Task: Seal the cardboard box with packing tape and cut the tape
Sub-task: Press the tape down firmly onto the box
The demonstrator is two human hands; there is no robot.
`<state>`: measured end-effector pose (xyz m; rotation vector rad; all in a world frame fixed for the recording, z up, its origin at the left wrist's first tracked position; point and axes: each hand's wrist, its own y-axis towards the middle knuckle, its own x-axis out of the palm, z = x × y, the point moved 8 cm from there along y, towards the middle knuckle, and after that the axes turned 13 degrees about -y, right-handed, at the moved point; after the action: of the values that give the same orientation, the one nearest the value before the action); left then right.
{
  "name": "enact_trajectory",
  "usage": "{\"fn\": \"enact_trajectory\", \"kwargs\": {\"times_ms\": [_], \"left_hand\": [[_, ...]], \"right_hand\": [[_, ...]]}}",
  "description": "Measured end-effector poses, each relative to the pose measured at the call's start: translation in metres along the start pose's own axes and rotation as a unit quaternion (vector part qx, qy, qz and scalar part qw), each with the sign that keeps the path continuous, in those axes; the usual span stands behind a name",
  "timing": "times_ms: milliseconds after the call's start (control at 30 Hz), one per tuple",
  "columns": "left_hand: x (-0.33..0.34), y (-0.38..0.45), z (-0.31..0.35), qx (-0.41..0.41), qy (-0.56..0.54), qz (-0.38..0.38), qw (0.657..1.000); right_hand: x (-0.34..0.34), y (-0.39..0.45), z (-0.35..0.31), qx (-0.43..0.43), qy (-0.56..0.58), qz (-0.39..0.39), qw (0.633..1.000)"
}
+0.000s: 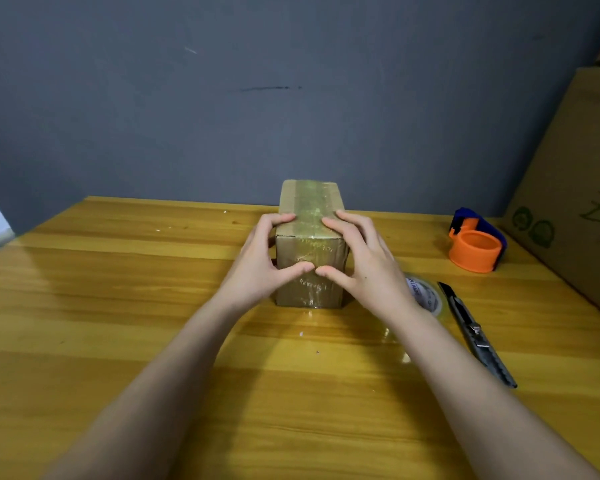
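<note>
A small cardboard box (310,199) stands on the wooden table (118,289), with shiny clear tape along its top and down its near face. My left hand (260,261) wraps the box's left near corner, fingers on top and thumb on the near face. My right hand (364,265) mirrors it on the right; both thumbs meet on the taped near face. A roll of clear packing tape (426,294) lies flat just right of my right wrist. Beside it a grey utility knife (475,336) lies lengthwise.
An orange and blue tape dispenser (477,242) sits at the back right. A large cardboard carton (575,188) leans at the right edge. A dark grey wall (257,98) rises right behind the table.
</note>
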<state>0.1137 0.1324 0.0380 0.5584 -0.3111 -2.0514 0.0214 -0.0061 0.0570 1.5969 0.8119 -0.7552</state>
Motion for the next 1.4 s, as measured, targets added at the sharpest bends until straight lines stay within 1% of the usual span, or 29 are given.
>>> {"fn": "enact_trajectory", "kwargs": {"times_ms": [67,133,233,300,400,533,667,833,967,1167,1233,1300,1367,1400], "left_hand": [[0.001,0.0,0.003,-0.016,-0.01,0.008,1.0],[0.004,-0.001,0.008,-0.04,-0.016,0.041,0.998],[0.008,-0.004,0.016,-0.055,0.044,0.096,0.993],[0.007,-0.005,0.017,-0.048,0.066,0.112,0.99],[0.006,-0.004,0.016,-0.044,0.076,0.116,0.989],[0.006,-0.004,0.018,-0.035,0.085,0.122,0.988],[0.006,-0.005,0.018,-0.028,0.085,0.116,0.989],[0.005,-0.006,0.014,-0.024,0.059,0.095,0.993],[0.004,-0.006,0.01,-0.012,0.044,0.054,0.997],[0.005,-0.003,0.005,0.002,0.038,0.002,0.999],[0.004,-0.004,0.004,0.0,0.014,-0.018,1.0],[0.003,-0.005,0.003,-0.01,-0.032,-0.021,0.999],[0.002,-0.005,0.003,-0.02,-0.06,0.004,0.998],[0.002,-0.004,0.003,-0.022,-0.059,0.02,0.998]], "right_hand": [[0.002,0.001,-0.001,0.0,0.002,-0.016,1.0],[0.001,0.001,0.0,0.01,0.034,-0.016,0.999],[-0.001,-0.001,0.002,0.038,0.123,0.016,0.992],[-0.002,0.0,0.003,0.055,0.151,0.048,0.986],[0.001,0.001,0.005,0.072,0.156,0.073,0.982],[0.004,0.0,0.005,0.069,0.145,0.077,0.984],[0.002,0.0,0.003,0.057,0.108,0.071,0.99],[0.002,-0.001,0.004,0.043,0.098,0.046,0.993],[0.001,-0.002,0.002,0.028,0.091,0.012,0.995],[0.003,-0.003,-0.001,0.012,0.047,-0.031,0.998],[0.004,-0.003,-0.001,0.012,0.049,-0.039,0.998],[0.004,-0.002,-0.001,0.027,0.092,-0.019,0.995],[0.001,-0.001,-0.002,0.062,0.143,0.024,0.988],[0.001,-0.001,-0.003,0.081,0.15,0.045,0.984]]}}
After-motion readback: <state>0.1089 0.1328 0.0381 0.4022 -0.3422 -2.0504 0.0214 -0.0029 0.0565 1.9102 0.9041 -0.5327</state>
